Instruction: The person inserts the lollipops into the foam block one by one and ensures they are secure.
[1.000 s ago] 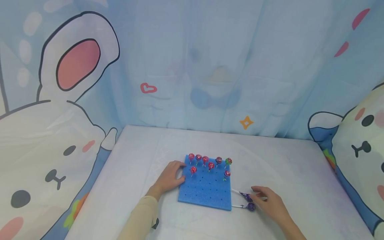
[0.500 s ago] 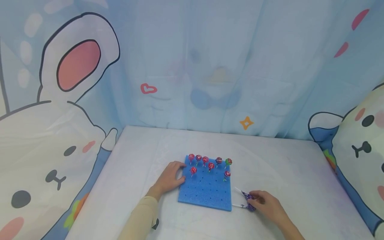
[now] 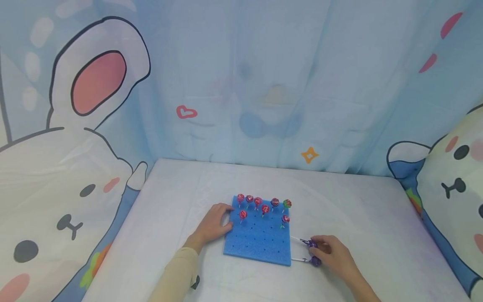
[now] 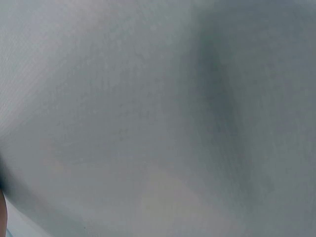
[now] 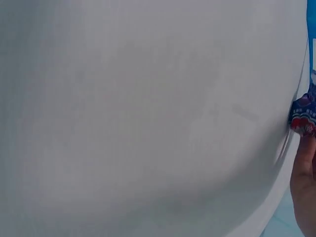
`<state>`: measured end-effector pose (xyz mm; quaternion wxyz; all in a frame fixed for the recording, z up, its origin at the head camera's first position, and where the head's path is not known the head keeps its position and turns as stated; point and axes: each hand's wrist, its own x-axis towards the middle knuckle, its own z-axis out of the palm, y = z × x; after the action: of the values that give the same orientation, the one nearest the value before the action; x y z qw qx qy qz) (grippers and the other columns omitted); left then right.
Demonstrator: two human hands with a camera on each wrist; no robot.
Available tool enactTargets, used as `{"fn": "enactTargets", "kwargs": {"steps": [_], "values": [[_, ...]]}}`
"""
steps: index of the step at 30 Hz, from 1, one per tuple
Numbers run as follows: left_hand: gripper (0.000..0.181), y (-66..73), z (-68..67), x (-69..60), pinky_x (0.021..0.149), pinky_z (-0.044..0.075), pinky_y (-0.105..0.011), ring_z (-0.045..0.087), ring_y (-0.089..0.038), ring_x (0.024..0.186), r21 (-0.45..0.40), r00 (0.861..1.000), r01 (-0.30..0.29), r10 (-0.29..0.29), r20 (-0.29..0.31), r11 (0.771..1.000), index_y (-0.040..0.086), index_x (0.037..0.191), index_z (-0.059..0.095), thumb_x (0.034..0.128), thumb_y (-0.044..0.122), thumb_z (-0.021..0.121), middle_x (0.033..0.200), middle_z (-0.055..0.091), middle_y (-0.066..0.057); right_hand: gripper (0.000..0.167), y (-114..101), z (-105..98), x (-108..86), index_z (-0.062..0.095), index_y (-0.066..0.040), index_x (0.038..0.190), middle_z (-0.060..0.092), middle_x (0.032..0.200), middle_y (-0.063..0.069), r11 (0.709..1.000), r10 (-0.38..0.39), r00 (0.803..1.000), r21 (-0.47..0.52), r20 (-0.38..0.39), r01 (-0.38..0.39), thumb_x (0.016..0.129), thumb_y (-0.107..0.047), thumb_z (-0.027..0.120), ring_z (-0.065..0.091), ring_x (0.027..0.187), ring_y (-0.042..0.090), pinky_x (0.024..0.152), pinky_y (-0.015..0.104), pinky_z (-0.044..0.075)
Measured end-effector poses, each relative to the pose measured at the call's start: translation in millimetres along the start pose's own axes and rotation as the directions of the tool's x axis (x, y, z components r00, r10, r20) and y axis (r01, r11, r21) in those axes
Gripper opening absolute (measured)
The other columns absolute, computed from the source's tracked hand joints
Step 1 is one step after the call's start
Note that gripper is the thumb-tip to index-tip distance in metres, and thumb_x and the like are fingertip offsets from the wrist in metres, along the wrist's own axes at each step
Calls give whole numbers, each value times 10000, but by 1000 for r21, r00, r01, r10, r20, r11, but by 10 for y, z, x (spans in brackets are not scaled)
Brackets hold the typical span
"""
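Note:
A blue foam board (image 3: 260, 241) with rows of small holes lies on the white-covered table. Several wrapped lollipops, such as a red one (image 3: 243, 214) and a green one (image 3: 287, 203), stand in its far rows. My left hand (image 3: 211, 222) rests against the board's left edge, thumb and fingertips touching it. Right of the board, my right hand (image 3: 337, 256) pinches a purple lollipop (image 3: 308, 243) by its wrapped head, its white stick pointing toward the board. In the right wrist view, that wrapper (image 5: 303, 116) shows at the fingertips. A second purple lollipop (image 3: 315, 261) lies just nearer, its stick toward the board.
The white tablecloth (image 3: 339, 201) spreads around the board. Behind the table hangs a light blue curtain (image 3: 226, 63) with cartoon animals at both sides. A small dark object (image 3: 196, 282) shows by the left sleeve. The left wrist view is mostly blurred pale cloth.
My right hand has closed on the farther purple lollipop, first drawing it toward the other one and then shifting it slightly away and toward the board. The left hand stays in place.

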<state>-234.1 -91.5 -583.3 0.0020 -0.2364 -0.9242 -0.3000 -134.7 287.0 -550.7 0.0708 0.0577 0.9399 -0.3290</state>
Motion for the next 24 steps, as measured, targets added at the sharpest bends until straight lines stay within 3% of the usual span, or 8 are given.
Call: {"fn": "enactTargets", "kwargs": {"steps": [10,17,24], "values": [[456,7,9,-10,1100,370,-376,453,-176,1284,-6,1000,9,-9,-6,1000,156,1311,530,891,308,624,1296,551,12,432,-173,49,5,543,-68,1335,559,1326,166,986,14,997,170,-72,-2,936,-201,641,543,1202,342,978,500,481],[460,-7,11,-9,1098,370,-382,461,-193,1273,-8,1000,-11,11,-11,1000,142,1303,536,882,307,624,1289,558,0,425,-302,37,-35,545,-81,1333,518,1374,135,932,-25,997,359,-70,48,943,-214,652,515,1271,344,979,392,468],[471,-46,30,0,1101,362,-365,469,-190,1258,8,999,-35,35,-22,999,145,1296,540,868,322,624,1277,563,5,451,-468,90,-51,550,-108,1371,543,1395,99,893,-57,998,446,-31,65,963,-287,618,517,1284,288,988,351,469]]}}
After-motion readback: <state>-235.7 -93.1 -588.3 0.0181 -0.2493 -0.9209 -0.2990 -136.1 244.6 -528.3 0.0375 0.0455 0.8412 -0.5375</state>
